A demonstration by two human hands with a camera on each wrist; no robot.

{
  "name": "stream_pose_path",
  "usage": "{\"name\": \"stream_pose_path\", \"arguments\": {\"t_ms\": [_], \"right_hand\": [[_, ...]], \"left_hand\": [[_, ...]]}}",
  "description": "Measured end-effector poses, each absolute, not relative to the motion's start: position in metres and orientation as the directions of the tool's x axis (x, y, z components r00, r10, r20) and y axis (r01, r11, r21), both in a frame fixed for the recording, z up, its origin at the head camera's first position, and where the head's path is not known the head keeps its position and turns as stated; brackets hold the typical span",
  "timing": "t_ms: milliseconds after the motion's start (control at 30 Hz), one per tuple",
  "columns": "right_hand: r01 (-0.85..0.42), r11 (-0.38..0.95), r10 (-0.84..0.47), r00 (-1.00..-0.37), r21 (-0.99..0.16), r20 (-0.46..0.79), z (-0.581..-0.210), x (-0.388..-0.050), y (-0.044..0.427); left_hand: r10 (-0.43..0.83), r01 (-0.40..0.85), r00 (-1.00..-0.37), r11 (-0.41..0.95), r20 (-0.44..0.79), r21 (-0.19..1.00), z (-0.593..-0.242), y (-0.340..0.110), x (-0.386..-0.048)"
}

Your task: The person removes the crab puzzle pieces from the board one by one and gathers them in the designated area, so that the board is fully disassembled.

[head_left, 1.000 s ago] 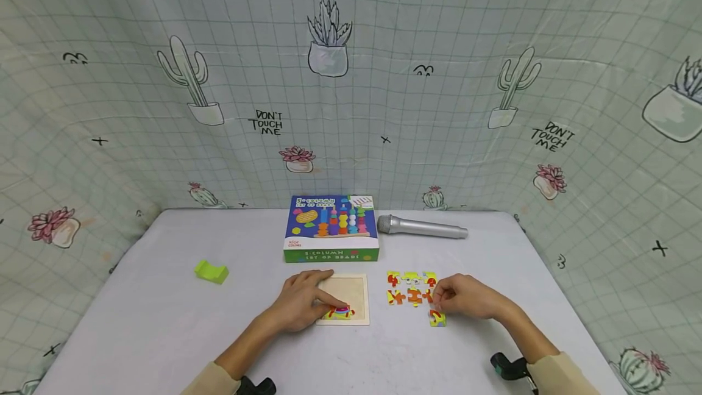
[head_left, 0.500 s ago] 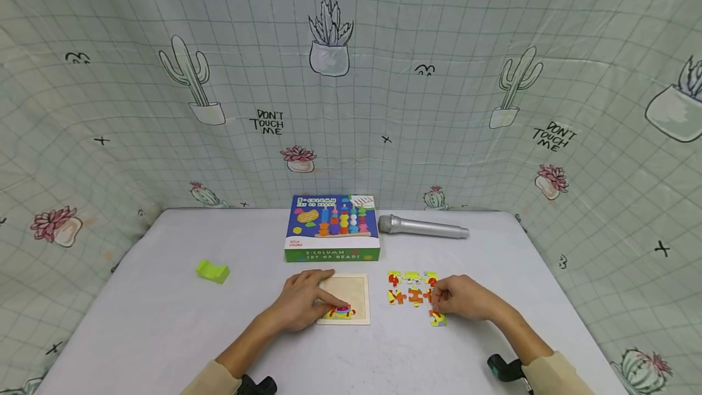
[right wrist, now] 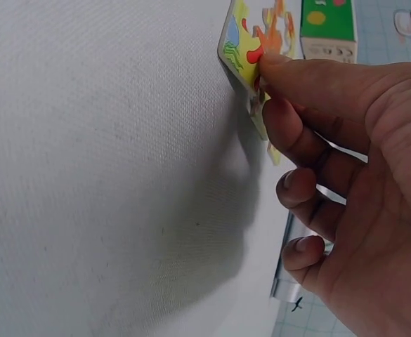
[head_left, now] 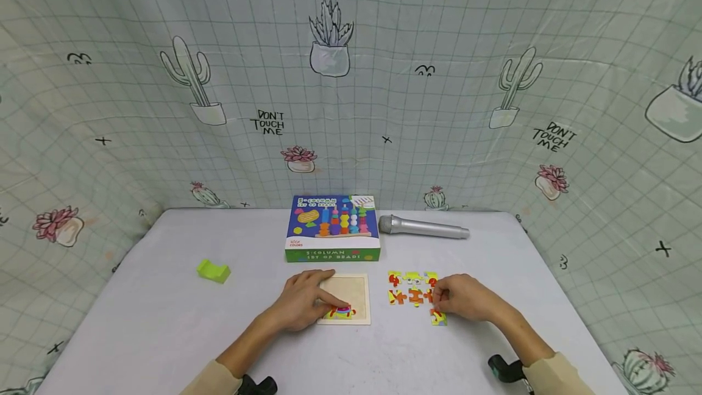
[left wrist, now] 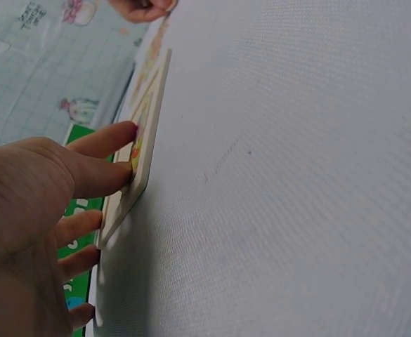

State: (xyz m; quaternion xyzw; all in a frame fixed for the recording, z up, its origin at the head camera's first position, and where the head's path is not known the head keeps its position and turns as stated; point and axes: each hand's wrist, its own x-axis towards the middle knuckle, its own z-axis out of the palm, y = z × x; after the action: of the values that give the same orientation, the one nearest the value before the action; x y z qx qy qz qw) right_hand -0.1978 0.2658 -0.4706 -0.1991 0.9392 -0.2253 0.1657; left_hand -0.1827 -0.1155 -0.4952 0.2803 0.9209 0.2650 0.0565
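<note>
The left hand point(head_left: 301, 300) rests on a shallow wooden puzzle tray point(head_left: 356, 290). Its thumb and index fingertip touch colourful puzzle pieces point(head_left: 341, 313) laid along the tray's near edge, and its other fingers lie at the tray's left and far edges. To the right, several loose jigsaw pieces point(head_left: 415, 295) sit in rows on the white table. The right hand point(head_left: 463, 298), fingers curled, pinches the nearest yellow puzzle piece point(right wrist: 242, 49) by its edge between thumb and index finger. In the head view that hand partly covers the right-hand pieces.
Behind the tray stands a blue and green bead-set box point(head_left: 332, 230), with a silver microphone point(head_left: 425, 227) lying to its right. A lime-green block point(head_left: 213, 271) sits at the left of the table point(head_left: 137, 322). A patterned cloth hangs behind.
The nearest loose piece has shifted very slightly away from the person, with the right hand on it. The left hand stays in place on the tray.
</note>
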Motion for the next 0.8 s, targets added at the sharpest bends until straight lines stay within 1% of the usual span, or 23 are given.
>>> {"name": "stream_pose_path", "arguments": {"t_ms": [300, 600, 800], "right_hand": [[-0.298, 0.821, -0.447, -0.866, -0.488, -0.223, -0.471, -0.1983, 0.2648], [-0.286, 0.82, -0.436, -0.873, -0.496, -0.218, -0.4734, -0.1969, 0.2672], [-0.31, 0.8, -0.458, -0.869, -0.514, -0.188, -0.4728, -0.1987, 0.2651]], "left_hand": [[0.536, 0.469, -0.844, 0.712, 0.027, 0.523, -0.4936, -0.115, -0.1821], [0.537, 0.477, -0.843, 0.712, 0.037, 0.515, -0.4931, -0.1144, -0.1809], [0.537, 0.473, -0.843, 0.707, 0.036, 0.525, -0.4941, -0.115, -0.1818]]}}
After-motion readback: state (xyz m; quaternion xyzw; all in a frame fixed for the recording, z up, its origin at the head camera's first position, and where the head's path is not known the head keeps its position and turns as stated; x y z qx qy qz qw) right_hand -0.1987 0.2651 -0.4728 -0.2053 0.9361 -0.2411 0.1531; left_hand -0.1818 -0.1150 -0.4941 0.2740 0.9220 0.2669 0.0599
